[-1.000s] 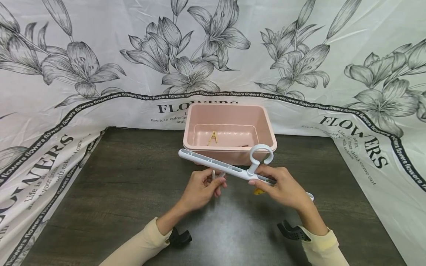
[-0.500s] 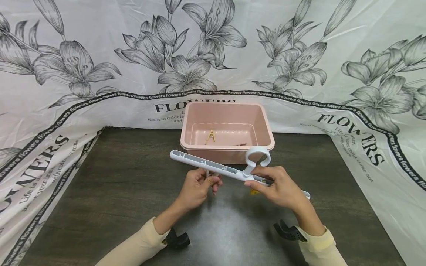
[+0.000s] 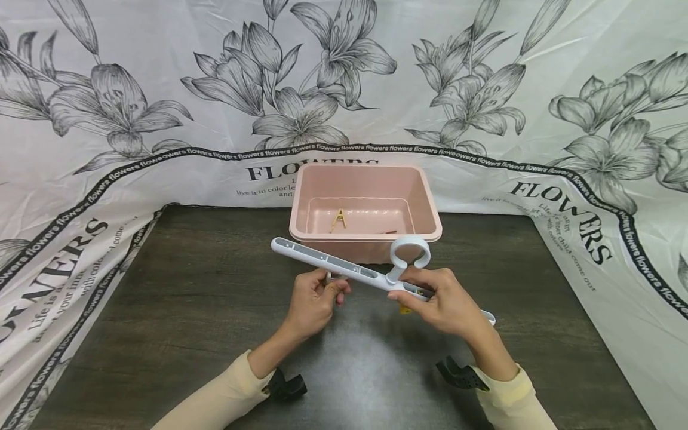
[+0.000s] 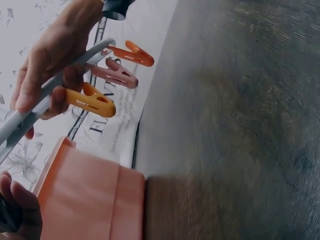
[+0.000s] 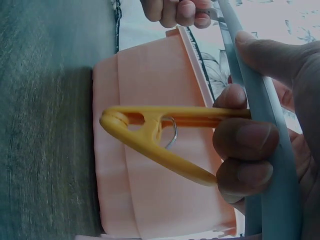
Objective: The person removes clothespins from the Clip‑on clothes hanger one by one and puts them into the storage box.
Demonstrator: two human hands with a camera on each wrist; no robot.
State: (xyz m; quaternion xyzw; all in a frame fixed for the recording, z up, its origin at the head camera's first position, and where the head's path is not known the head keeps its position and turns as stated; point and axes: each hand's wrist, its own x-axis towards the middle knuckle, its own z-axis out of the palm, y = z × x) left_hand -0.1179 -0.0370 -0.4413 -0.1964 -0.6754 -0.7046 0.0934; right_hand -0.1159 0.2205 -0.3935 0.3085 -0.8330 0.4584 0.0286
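My right hand point(image 3: 443, 298) grips a white hanger bar point(image 3: 328, 261) with an open ring hook point(image 3: 409, 254), tilted with its left end higher. From the bar's right half hang a yellow clothespin point(image 5: 155, 135), a dull pink clothespin point(image 4: 114, 75) and an orange clothespin point(image 4: 132, 54). The right fingers lie around the bar, against the yellow clothespin. Under the bar's left half, my left hand point(image 3: 314, 301) pinches a small greyish clothespin point(image 3: 335, 277), mostly hidden by fingers and bar. In the right wrist view its greyish tip point(image 5: 212, 12) reaches the bar's edge.
Behind the hanger stands a pink plastic tub point(image 3: 365, 248) on the dark wooden table point(image 3: 215, 286). A yellow clothespin point(image 3: 339, 220) and a dark reddish piece point(image 3: 388, 232) lie in it. A white flower-printed cloth point(image 3: 215, 119) hangs behind and along both sides.
Both hands and the hanger have shifted a little left. The greyish clothespin, whose two legs showed earlier, is now closer in under the bar. The head view has also shifted slightly.
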